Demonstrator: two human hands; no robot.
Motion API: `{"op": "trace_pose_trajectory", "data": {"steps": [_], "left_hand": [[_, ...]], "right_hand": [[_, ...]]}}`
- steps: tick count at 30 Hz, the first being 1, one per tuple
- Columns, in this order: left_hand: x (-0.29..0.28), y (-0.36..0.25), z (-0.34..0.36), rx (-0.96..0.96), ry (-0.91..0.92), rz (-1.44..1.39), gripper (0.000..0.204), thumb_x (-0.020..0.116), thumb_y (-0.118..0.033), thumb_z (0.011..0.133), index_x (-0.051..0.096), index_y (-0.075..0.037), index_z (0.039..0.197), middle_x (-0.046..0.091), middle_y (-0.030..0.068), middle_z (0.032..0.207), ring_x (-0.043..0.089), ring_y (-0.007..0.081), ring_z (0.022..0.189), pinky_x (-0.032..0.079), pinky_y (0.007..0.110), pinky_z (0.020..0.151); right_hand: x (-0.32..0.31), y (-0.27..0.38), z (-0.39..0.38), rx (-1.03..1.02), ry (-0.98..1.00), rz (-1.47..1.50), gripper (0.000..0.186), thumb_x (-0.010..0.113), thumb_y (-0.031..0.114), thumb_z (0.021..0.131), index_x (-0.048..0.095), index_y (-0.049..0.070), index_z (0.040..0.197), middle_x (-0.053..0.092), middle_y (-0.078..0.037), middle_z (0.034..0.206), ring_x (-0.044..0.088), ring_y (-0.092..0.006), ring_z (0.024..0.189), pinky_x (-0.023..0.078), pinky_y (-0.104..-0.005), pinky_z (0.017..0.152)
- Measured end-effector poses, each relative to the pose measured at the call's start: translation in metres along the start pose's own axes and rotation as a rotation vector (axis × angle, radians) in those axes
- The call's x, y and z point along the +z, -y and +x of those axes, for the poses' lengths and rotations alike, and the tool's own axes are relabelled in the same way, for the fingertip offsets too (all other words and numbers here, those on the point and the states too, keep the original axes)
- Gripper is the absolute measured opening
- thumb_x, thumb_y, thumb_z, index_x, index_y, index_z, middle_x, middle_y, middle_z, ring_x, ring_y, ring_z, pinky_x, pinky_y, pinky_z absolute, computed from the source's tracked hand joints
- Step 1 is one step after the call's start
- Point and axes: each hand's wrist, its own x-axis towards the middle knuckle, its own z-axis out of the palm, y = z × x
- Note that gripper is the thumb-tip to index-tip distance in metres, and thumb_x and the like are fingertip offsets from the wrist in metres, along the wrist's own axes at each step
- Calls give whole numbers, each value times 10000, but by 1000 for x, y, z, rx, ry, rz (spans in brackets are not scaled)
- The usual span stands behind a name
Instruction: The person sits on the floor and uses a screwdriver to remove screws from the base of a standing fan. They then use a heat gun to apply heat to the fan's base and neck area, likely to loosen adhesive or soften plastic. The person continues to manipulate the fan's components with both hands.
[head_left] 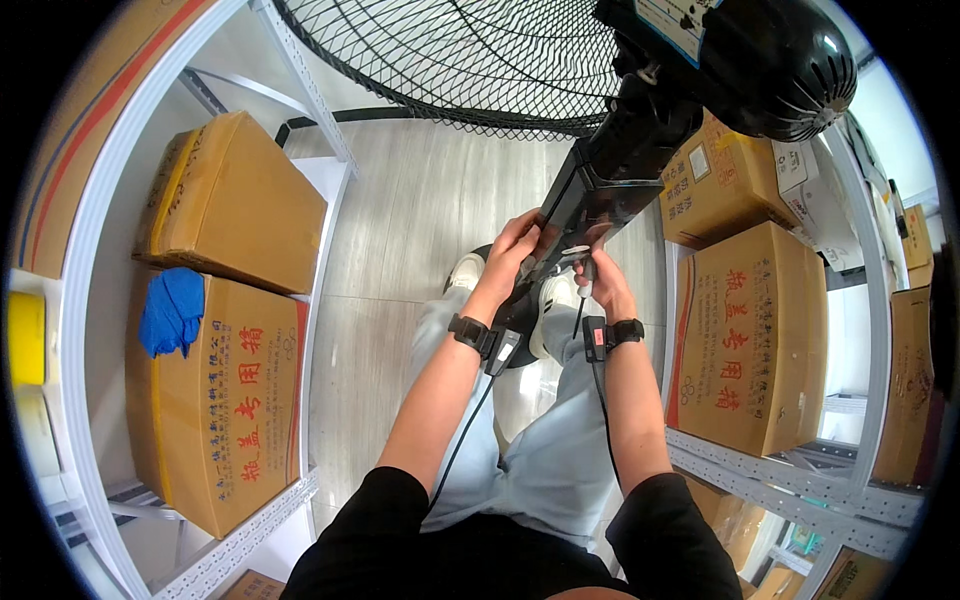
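A large black stand fan (600,205) rises in front of me, leaning to the upper right. Its wire cage (470,60) fills the top of the view, with the rounded motor housing (780,75) at the upper right. My left hand (510,255) is closed round the left side of the fan's boxy column. On the column's right side, my right hand (608,280) is closed, its fingers around a slim grey-and-white piece (587,277) with a thin dark end pointing down. Whether that is a tool or a cord cannot be made out. My fingertips are partly hidden.
Metal shelves (330,190) flank me on both sides. Cardboard boxes fill them at left (230,400) and right (750,340). A blue cloth-like bundle (172,312) lies on a left box. Dark cables run from my wrist devices (500,350). My feet stand close by the fan's base.
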Motion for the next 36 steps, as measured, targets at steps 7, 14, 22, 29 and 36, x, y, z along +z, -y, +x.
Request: {"op": "trace_pose_trajectory", "data": {"steps": [7, 14, 22, 29, 36], "left_hand": [[-2, -1, 4, -26, -10, -14, 390, 503, -203, 950, 462, -2, 1282, 616, 67, 1096, 552, 102, 865, 424, 241, 763], [-5, 3, 5, -27, -3, 7, 403, 499, -220, 956, 468, 17, 1281, 587, 21, 1079, 516, 109, 962, 389, 253, 847], [-5, 4, 4, -45, 11, -31, 393, 494, -193, 952, 460, 5, 1290, 585, 23, 1070, 514, 107, 942, 394, 258, 817], [-5, 2, 3, -18, -5, -24, 368, 490, -166, 949, 461, -4, 1278, 606, 69, 1095, 566, 119, 925, 425, 247, 779], [1, 0, 0, 1, -5, -48, 364, 481, -183, 947, 489, 18, 1250, 577, 27, 1070, 507, 118, 961, 380, 270, 849]], "right_hand": [[4, -1, 3, -1, -31, 21, 372, 597, 452, 874, 535, 92, 946, 573, -19, 743, 520, -81, 596, 390, -217, 470], [1, -5, 6, -19, -10, 62, 354, 603, 416, 878, 537, 80, 967, 579, -35, 766, 527, -92, 608, 403, -226, 476], [-13, -10, 10, -28, 38, 105, 309, 609, 364, 880, 523, 73, 934, 594, -58, 781, 555, -120, 624, 432, -241, 484], [-5, -6, 8, -8, 32, 63, 327, 609, 385, 878, 524, 75, 938, 596, -56, 788, 552, -107, 617, 428, -234, 482], [-10, -7, 9, -36, 61, 52, 348, 607, 407, 876, 523, 78, 955, 599, -51, 798, 555, -93, 612, 421, -227, 478]]}}
